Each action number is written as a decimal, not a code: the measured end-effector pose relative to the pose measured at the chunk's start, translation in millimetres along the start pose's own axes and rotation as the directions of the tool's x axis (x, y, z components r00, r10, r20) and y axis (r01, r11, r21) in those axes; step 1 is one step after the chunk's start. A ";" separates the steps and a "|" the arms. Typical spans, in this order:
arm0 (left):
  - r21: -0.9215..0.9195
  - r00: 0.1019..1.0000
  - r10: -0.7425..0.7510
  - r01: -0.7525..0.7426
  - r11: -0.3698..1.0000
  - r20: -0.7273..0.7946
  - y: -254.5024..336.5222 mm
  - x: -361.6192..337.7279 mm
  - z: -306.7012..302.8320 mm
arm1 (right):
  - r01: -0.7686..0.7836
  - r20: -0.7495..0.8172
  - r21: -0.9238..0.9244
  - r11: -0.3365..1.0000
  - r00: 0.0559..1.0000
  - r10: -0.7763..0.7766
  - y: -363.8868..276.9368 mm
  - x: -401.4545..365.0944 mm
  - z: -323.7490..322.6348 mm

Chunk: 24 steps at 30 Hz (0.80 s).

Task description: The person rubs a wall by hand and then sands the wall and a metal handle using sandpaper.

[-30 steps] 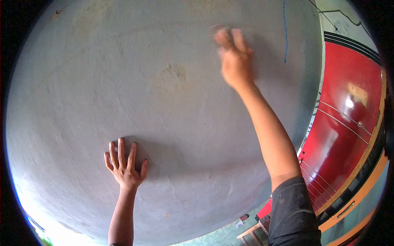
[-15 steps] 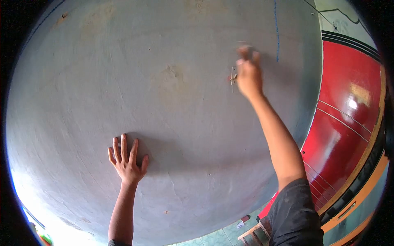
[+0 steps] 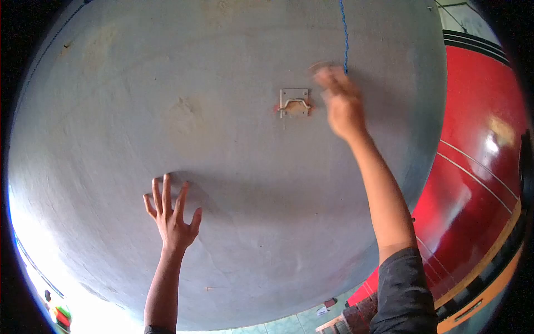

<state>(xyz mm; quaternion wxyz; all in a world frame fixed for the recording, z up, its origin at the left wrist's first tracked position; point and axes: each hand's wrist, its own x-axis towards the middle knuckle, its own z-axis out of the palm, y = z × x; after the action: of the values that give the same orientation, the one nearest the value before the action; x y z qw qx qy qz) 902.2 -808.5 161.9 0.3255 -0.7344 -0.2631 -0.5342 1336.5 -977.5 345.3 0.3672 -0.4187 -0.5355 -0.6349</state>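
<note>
"How are your two hands placed?"
"My left hand (image 3: pixel 175 225), grip spread wide, touches the one gray wall (image 3: pixel 239 145). My right hand (image 3: pixel 344 106) is blurred, between one metal latch (image 3: pixel 295 93) and one hanging blue cord (image 3: pixel 344 30); I can't tell its grip or whether it holds anything."

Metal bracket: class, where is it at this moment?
In the head view, the metal bracket is high on the grey surface, just left of the right hand.
</note>
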 end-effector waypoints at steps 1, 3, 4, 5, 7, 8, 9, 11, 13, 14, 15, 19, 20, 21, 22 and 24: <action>0.013 1.000 0.015 -0.015 1.000 0.011 8.3 7.1 -19.6 | -0.351 -0.031 0.071 0.934 0.935 0.354 17.9 9.8 -14.1; 0.027 0.999 0.028 -0.029 0.999 0.028 31.4 18.4 -48.5 | -0.494 -0.256 -0.207 0.844 0.861 0.441 41.8 15.0 -24.6; 0.040 0.998 0.037 -0.039 0.998 0.047 43.2 24.4 -64.4 | -0.396 -0.247 -0.167 0.903 0.904 0.350 27.9 20.9 -29.6; 0.061 0.998 0.054 -0.056 0.997 0.038 71.4 32.5 -72.4 | -0.287 -0.274 -0.131 0.949 0.930 0.244 14.6 19.5 -46.0; 0.087 0.997 0.042 -0.048 0.995 0.065 98.0 46.4 -94.6 | 0.012 -0.047 -0.004 1.000 0.999 -0.013 -11.3 23.9 -76.2; 0.108 0.998 0.039 -0.046 0.993 0.057 109.6 50.0 -102.8 | 0.170 0.001 0.057 0.984 0.985 -0.170 -9.2 24.8 -84.2; 0.125 0.998 0.039 -0.045 0.991 0.049 121.4 53.7 -112.0 | 0.321 0.038 0.117 0.940 0.944 -0.328 -5.2 26.3 -94.1; 0.166 0.996 0.056 -0.066 0.984 0.067 135.7 57.5 -127.6 | 0.004 -0.124 0.028 1.000 0.992 0.000 19.2 34.4 -108.5; 0.205 0.997 0.060 -0.069 0.976 0.048 156.8 70.3 -109.0 | -0.304 -0.300 -0.016 0.953 0.910 0.285 47.4 36.2 -78.7; 0.218 0.997 0.041 -0.054 0.974 0.066 161.8 73.2 -113.8 | -0.212 -0.358 0.044 0.976 0.909 0.213 34.3 37.0 -70.0; 0.239 0.996 0.014 -0.034 0.970 0.085 166.7 82.6 -114.2 | 0.008 -0.245 0.100 0.995 0.969 0.017 15.1 39.0 -67.8; 0.340 0.998 -0.069 0.061 0.939 0.012 169.5 88.3 -76.4 | 0.414 -0.250 0.232 0.880 0.900 -0.358 5.2 51.5 -40.7; 0.334 0.995 -0.089 0.067 0.940 0.051 166.1 89.0 -80.4 | 0.259 -0.261 0.228 0.939 0.945 -0.197 25.1 67.6 -31.4; 0.335 0.992 -0.109 0.083 0.938 0.059 164.8 87.5 -80.1 | 0.116 -0.292 0.212 0.970 0.955 -0.050 33.2 82.0 -32.4; 0.331 0.989 -0.133 0.105 0.938 0.061 161.8 88.9 -79.4 | 0.068 -0.447 0.170 0.983 0.895 0.016 36.5 88.9 -26.8; 0.330 0.985 -0.160 0.130 0.935 0.065 155.0 92.7 -80.5 | 0.199 -0.365 0.194 0.961 0.924 -0.118 17.0 85.4 -16.6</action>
<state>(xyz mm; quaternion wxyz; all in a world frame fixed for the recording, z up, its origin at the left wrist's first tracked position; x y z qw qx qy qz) 993.6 -966.7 237.4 0.3891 -0.6730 -0.4153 -0.4723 1317.3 -998.1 429.4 0.4491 -0.2096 -0.5629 -0.6615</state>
